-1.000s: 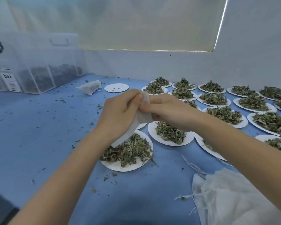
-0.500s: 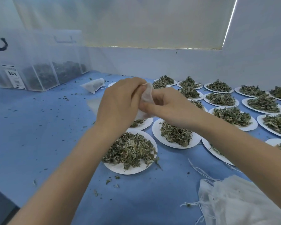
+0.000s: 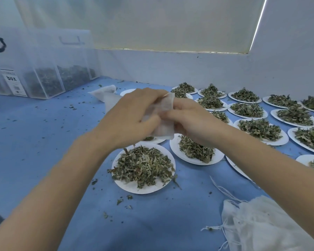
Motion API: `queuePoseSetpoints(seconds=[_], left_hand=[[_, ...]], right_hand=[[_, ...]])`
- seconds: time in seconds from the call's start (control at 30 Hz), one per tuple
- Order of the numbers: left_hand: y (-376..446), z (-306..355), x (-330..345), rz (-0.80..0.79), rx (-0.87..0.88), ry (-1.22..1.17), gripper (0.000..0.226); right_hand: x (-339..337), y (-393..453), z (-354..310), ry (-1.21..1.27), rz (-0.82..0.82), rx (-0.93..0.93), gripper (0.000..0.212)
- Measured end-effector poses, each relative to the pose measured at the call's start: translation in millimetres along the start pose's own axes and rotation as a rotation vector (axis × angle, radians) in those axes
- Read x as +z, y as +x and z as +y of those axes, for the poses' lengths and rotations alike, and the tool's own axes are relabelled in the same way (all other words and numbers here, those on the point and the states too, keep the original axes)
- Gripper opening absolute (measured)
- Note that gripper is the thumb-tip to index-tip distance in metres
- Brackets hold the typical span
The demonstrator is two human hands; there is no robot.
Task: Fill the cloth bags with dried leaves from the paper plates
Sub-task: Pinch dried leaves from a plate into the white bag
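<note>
Nearest the camera, a pile of empty cloth bags (image 3: 265,223) with loose drawstrings lies at the lower right of the blue table (image 3: 43,142). Beyond it, a paper plate (image 3: 132,185) carries a heap of dried leaves (image 3: 143,163). Above this plate, the left hand (image 3: 129,116) and right hand (image 3: 194,122) both pinch one white cloth bag (image 3: 164,122) between curled fingers, clear of the table. Further rows of leaf-loaded plates (image 3: 259,129) extend to the right. A filled bag (image 3: 103,92) lies farther back, near a clear storage box (image 3: 49,69) at far left.
</note>
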State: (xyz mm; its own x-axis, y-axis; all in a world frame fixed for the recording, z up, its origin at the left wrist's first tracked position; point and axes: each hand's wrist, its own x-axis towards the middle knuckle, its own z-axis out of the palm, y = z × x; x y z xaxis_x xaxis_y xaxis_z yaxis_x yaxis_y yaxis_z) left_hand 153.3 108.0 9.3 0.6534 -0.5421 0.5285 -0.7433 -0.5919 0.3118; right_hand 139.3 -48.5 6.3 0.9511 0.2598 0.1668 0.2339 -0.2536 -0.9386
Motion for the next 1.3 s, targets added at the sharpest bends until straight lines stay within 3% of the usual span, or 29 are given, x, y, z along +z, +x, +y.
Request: queuePoseSetpoints(seconds=[0.07, 0.13, 0.2, 0.27, 0.37, 0.5, 0.57, 0.7, 0.77, 1.07, 1.23, 1.3], left_hand=[[-7.6, -6.2, -0.6, -0.113, 0.047, 0.231, 0.087], [-14.2, -12.1, 5.4, -0.102, 0.062, 0.505, 0.099], [-18.7, -19.0, 10.4, 0.022, 0.052, 0.616, 0.071], [-23.9, -29.9, 8.0, 0.145, 0.031, 0.629, 0.052], [-39.5, -51.9, 0.2, 0.105, -0.036, 0.564, 0.054], [-62.8, -84.9, -0.7, -0.036, -0.143, 0.497, 0.048], [-69.3, -98.6, 2.8, -0.054, -0.144, 0.467, 0.043], [-71.3, -112.9, 14.0, -0.036, -0.149, 0.404, 0.037], [-69.7, -115.7, 20.1, -0.010, -0.156, 0.359, 0.040], [-50.9, -114.3, 33.2, 0.071, -0.134, 0.280, 0.047], [-41.3, -115.9, 34.0, 0.085, -0.185, 0.232, 0.042], [-45.9, -118.5, 36.9, 0.098, -0.228, 0.198, 0.041]], right_hand=[[4.8, 5.2, -1.9, 0.344, -0.062, 0.081, 0.033], [11.4, 10.6, -3.3, 0.612, -0.195, 0.110, 0.044], [19.2, 15.8, -6.4, 0.752, -0.309, 0.138, 0.055], [26.8, 20.6, -7.4, 0.769, -0.355, 0.173, 0.046], [29.3, 24.2, 1.1, 0.543, -0.270, 0.197, 0.020], [17.4, 15.5, 24.0, -0.514, -0.125, -0.048, 0.023], [17.4, 9.5, 31.0, -0.780, -0.181, -0.095, 0.034], [31.4, 3.9, 41.5, -0.990, -0.334, -0.083, 0.067], [39.4, 2.1, 45.3, -1.110, -0.361, -0.105, 0.070], [49.7, 7.4, 47.2, -1.102, -0.367, -0.188, 0.025], [39.9, 14.0, 43.0, -0.929, -0.244, -0.177, 0.019], [36.2, 10.6, 41.9, -0.964, -0.285, -0.165, 0.023]])
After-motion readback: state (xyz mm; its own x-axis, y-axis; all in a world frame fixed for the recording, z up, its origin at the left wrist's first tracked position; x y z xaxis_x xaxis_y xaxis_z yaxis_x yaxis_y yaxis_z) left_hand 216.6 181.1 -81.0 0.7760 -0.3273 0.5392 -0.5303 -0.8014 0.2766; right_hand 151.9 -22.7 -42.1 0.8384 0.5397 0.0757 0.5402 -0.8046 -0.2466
